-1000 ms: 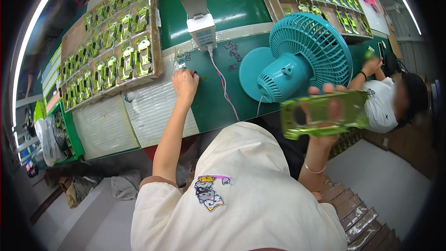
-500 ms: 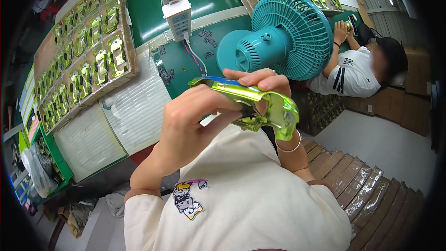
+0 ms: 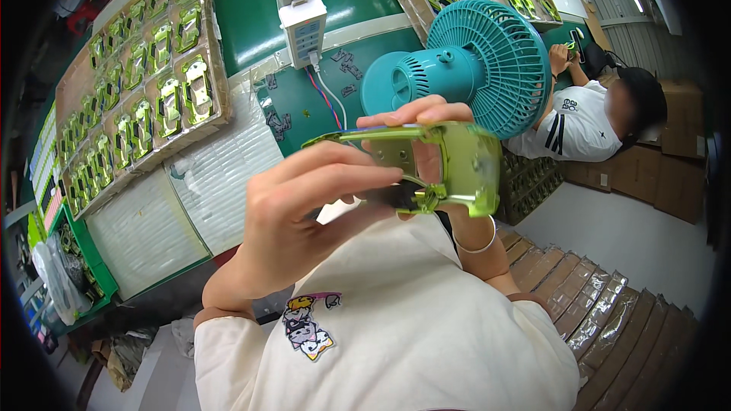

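A shiny lime-green toy car body shell (image 3: 468,171) is held up in front of my chest, its hollow inside turned toward me. My right hand (image 3: 422,113) grips it from the far side, fingers over the upper edge and the rest hidden behind the shell. My left hand (image 3: 293,209) is closed at the shell's left part, fingers reaching into the hollow. A dark piece (image 3: 397,196) shows beside the left fingertips; whether it is loose or fixed to the shell I cannot tell.
A turquoise fan (image 3: 487,68) stands beyond my hands, near a white power strip (image 3: 304,27). Small dark parts (image 3: 346,65) lie on the green table. At left is a cardboard tray (image 3: 221,110) of green shells. A co-worker (image 3: 571,118) sits at right, near stacked cartons (image 3: 640,175).
The shell has been turned so that more of its inside faces me. My left hand has shifted slightly left, its fingers still at the shell. My right hand keeps its grip.
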The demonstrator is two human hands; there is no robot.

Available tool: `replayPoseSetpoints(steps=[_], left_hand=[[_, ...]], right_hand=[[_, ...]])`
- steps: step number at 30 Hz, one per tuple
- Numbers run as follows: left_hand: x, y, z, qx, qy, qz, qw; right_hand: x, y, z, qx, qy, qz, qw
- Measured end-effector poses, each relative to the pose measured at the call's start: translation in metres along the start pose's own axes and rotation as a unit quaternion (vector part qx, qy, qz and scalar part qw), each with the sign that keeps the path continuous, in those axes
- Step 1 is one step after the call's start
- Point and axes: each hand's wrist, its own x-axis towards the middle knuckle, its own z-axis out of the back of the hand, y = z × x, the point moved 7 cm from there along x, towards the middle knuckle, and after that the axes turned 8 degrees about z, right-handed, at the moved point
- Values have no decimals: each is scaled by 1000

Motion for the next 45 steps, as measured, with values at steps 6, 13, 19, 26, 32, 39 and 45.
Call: replayPoseSetpoints(steps=[6,13,19,26,32,39,45], left_hand=[[7,12,15,88,-146,-36,985],[9,27,12,54,-149,17,987],[5,28,10,52,-158,-24,986],[6,32,9,57,-162,-17,985],[10,47,7,-63,-150,72,984],[16,40,14,-80,-199,44,976],[12,42,19,67,-114,-98,986]], right_hand=[[-19,-10,9,-248,-32,-133,959],[-23,-10,3,-175,-154,-169,958],[-21,-9,0,-159,-171,-163,959],[-23,-11,0,-219,-128,-169,953],[-8,1,-14,-291,-37,-93,951],[-5,8,-26,-414,55,-11,909],[7,14,-41,-455,86,27,886]])
